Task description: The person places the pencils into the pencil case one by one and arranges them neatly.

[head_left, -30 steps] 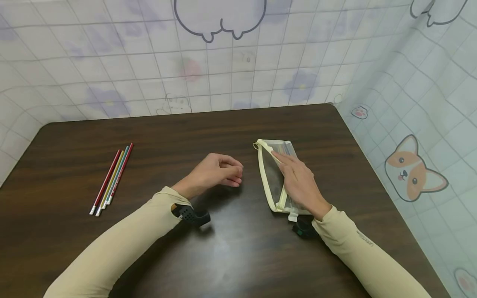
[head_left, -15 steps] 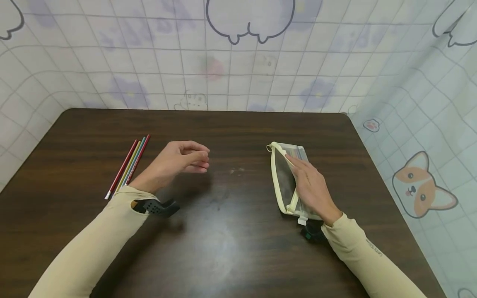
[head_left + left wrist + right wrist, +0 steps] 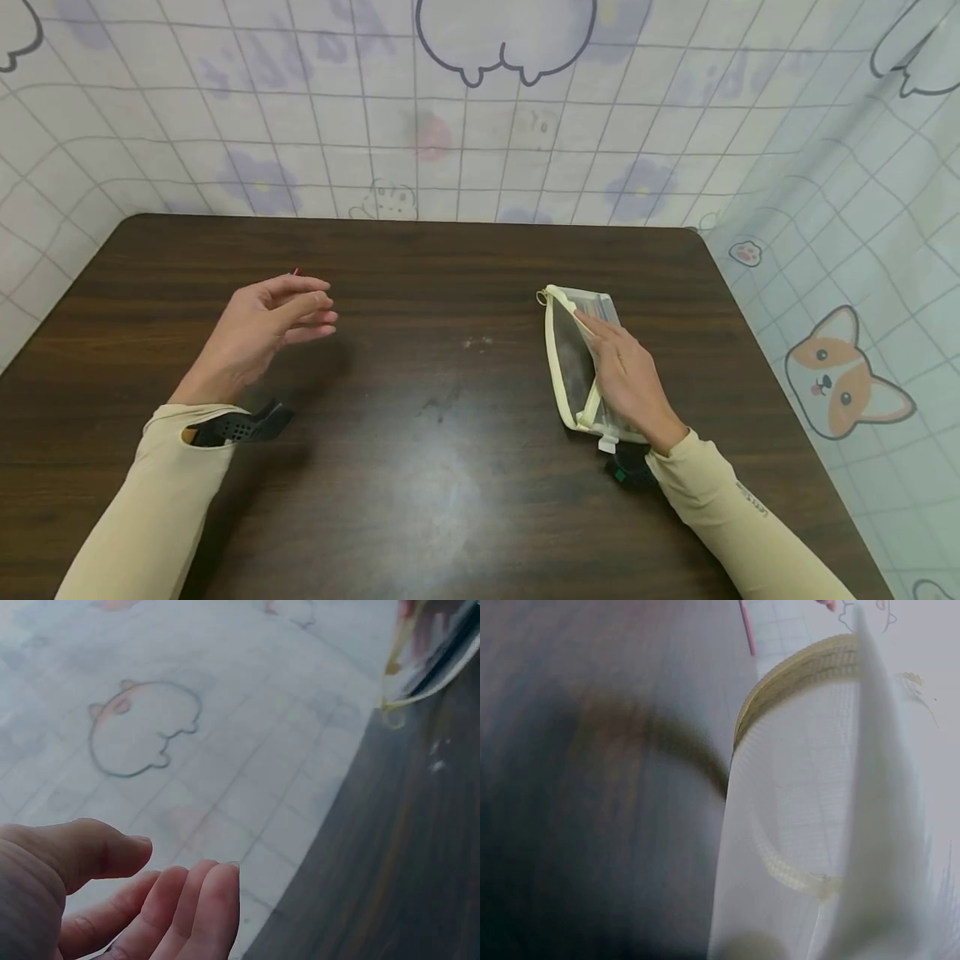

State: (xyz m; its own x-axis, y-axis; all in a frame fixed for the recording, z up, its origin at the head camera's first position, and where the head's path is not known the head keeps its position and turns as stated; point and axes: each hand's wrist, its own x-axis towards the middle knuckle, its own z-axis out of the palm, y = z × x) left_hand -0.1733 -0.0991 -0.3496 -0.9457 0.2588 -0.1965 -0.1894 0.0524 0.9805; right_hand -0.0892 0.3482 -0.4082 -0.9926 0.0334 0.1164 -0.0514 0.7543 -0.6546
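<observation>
My left hand [image 3: 266, 329] hovers at the left of the table, over the spot where the pencils lie. Its fingers bend loosely, and a gap shows between thumb and fingertips in the left wrist view, with nothing held. Only the red tip of a pencil [image 3: 296, 272] peeks out beyond the hand in the head view; the others are hidden. My right hand [image 3: 626, 371] rests with straight fingers on a see-through pencil case [image 3: 558, 358] with a pale yellow zip. The case's mouth gapes toward the left, and some thin coloured sticks show through its far end.
The dark wooden table [image 3: 442, 492] meets a white gridded, patterned cloth [image 3: 480, 150] behind and at the right. A white tag [image 3: 608, 445] sticks out of the case's near end. Dark wrist cameras [image 3: 240, 425] sit under both sleeves.
My left hand has moved left from mid-table until it covers the pencils. The right hand stays on the pencil case. The head view has shifted slightly.
</observation>
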